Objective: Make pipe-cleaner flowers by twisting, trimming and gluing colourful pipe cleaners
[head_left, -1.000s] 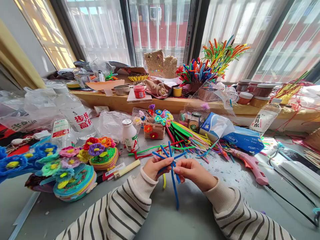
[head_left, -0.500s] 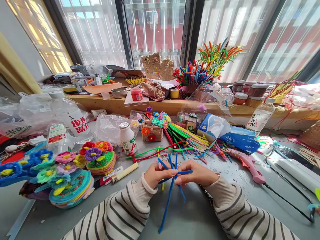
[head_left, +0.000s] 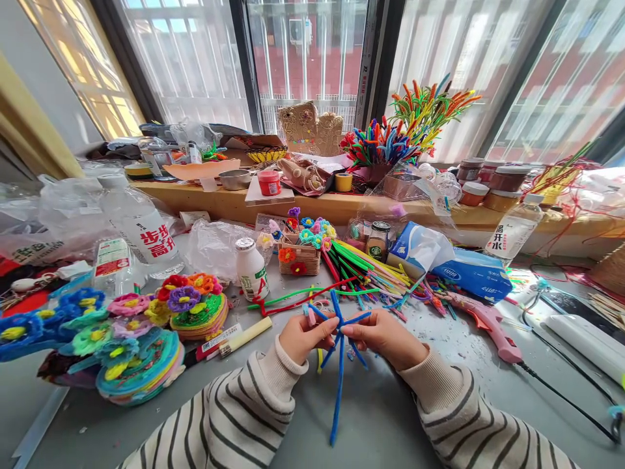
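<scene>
Several blue pipe cleaners [head_left: 340, 384] cross at one point like a star, with one longer stem hanging down toward me. My left hand [head_left: 305, 335] pinches them near the crossing from the left side. From the right, my right hand [head_left: 388, 337] holds the same blue piece between thumb and fingers. Just beyond my hands lie red and green pipe cleaners [head_left: 303, 298]. A small woven basket [head_left: 299, 257] with fuzzy flowers stands behind them, beside a white bottle [head_left: 251, 270].
A pink glue gun [head_left: 493, 329] with its black cable lies at the right. Fuzzy flowers on a round blue base [head_left: 141, 371] sit at the left, near a glue stick [head_left: 247, 335]. A blue tissue pack [head_left: 471, 273] lies behind. Jars line the sill.
The blue star has turned in my fingers; its long stem now hangs nearly straight down instead of slanting left. My fingers have shifted slightly around the crossing.
</scene>
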`<state>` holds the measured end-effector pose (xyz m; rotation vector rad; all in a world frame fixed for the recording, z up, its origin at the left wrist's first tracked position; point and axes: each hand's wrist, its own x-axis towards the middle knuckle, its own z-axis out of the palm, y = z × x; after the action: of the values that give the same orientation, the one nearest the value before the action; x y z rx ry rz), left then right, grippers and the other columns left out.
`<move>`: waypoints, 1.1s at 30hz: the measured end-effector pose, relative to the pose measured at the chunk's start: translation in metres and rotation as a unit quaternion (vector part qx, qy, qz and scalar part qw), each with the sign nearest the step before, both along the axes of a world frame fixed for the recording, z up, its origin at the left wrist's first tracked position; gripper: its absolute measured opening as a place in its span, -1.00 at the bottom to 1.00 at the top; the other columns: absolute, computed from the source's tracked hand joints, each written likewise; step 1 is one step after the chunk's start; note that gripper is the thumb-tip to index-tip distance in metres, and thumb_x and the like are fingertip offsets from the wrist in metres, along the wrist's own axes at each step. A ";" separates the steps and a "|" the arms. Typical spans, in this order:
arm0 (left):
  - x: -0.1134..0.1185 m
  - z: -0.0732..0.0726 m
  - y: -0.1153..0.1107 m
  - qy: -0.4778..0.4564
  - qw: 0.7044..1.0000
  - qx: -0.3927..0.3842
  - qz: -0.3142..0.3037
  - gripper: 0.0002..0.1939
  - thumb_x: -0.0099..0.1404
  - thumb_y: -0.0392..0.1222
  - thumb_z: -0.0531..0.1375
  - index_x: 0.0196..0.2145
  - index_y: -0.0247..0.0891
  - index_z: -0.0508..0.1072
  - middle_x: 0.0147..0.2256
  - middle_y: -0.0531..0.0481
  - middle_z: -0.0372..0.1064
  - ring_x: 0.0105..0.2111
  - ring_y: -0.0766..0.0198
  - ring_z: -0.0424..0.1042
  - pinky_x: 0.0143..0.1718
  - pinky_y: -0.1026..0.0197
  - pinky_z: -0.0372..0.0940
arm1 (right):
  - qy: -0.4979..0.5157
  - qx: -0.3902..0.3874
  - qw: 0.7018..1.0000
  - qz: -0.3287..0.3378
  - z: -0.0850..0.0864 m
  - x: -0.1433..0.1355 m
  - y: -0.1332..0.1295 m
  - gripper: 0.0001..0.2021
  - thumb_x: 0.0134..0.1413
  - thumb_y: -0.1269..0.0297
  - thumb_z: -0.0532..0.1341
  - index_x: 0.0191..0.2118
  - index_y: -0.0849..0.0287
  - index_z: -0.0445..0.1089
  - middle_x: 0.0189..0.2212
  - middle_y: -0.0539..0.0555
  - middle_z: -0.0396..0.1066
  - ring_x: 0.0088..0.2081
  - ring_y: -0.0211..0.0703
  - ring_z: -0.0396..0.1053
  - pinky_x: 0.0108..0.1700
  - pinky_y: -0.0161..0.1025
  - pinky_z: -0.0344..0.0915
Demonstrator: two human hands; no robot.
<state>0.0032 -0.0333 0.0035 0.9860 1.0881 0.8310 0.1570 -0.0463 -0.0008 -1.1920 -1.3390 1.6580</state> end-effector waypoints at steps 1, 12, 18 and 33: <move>-0.001 0.000 0.001 0.000 1.000 -0.001 0.007 -0.61 -0.39 -0.09 0.28 -0.55 -0.38 0.37 -0.76 0.13 0.25 -0.71 0.42 0.25 -0.63 0.33 0.22 | 0.002 0.005 1.000 -0.003 0.000 -0.001 0.000 -0.80 -0.30 0.23 0.22 -0.57 0.30 0.33 -0.78 -0.09 0.18 -0.71 -0.45 0.07 -0.65 -0.44 -0.01; -0.001 0.003 0.000 0.003 1.000 -0.012 0.019 -0.72 -0.38 -0.20 0.30 -0.62 -0.38 0.37 -0.78 0.11 0.28 -0.70 0.41 0.29 -0.62 0.38 0.25 | 0.029 0.050 0.998 -0.036 0.000 -0.008 -0.007 -0.82 -0.35 0.26 0.24 -0.57 0.29 0.32 -0.72 -0.07 0.21 -0.65 -0.39 0.13 -0.57 -0.39 0.07; -0.003 0.002 0.003 -0.052 0.996 -0.053 0.048 -0.77 -0.28 -0.27 0.28 -0.56 -0.38 0.43 -0.67 0.01 0.38 -0.62 0.39 0.36 -0.60 0.45 0.27 | 0.097 0.024 0.992 -0.076 -0.004 -0.007 -0.005 -0.84 -0.32 0.28 0.24 -0.59 0.28 0.31 -0.75 -0.11 0.14 -0.67 -0.44 0.06 -0.61 -0.43 -0.02; -0.014 0.002 0.005 0.122 0.920 0.348 0.133 -0.69 -0.20 -0.22 0.24 -0.39 -0.26 0.39 -0.30 -0.04 0.30 -0.22 0.18 0.26 -0.12 0.12 0.12 | 0.042 0.049 0.995 -0.078 0.001 -0.009 -0.006 -0.80 -0.29 0.25 0.21 -0.66 0.29 0.26 -0.77 -0.10 0.15 -0.69 -0.44 0.06 -0.62 -0.42 -0.02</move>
<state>-0.0104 -0.0282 0.0057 1.5891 1.1760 1.4012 0.1478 -0.0526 -0.0002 -1.1260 -1.2293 1.4984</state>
